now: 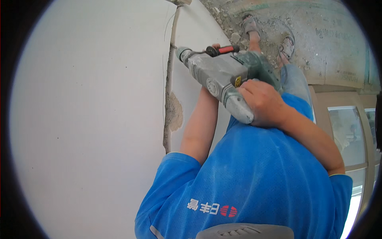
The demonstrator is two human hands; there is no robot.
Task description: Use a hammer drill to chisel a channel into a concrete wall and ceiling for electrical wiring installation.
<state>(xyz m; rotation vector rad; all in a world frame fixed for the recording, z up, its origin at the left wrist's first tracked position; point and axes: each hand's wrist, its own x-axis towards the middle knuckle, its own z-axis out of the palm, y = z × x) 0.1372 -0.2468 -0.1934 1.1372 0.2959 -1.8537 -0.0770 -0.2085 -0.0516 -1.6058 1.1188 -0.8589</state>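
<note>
A dusty grey and green rotary hammer [221, 75] lies across in front of my chest, its chuck pointing left at the wall. My right hand [264, 101] is closed round its rear end. My left forearm passes beneath the tool; most of my left hand [216, 46] is hidden behind it, with only fingertips showing beside the red and black side handle [227, 49]. The chuck meets a long rough groove [169, 79] cut into the white wall [99, 99]. Beside the groove a patch of plaster [175, 111] has broken away, baring the grey layer underneath.
Rubble and dust [234, 38] lie on the floor along the wall, around my sandalled feet [250, 24]. Printed brown floor covering [334, 44] spreads to the right. A framed glass door [346, 131] stands at my right side.
</note>
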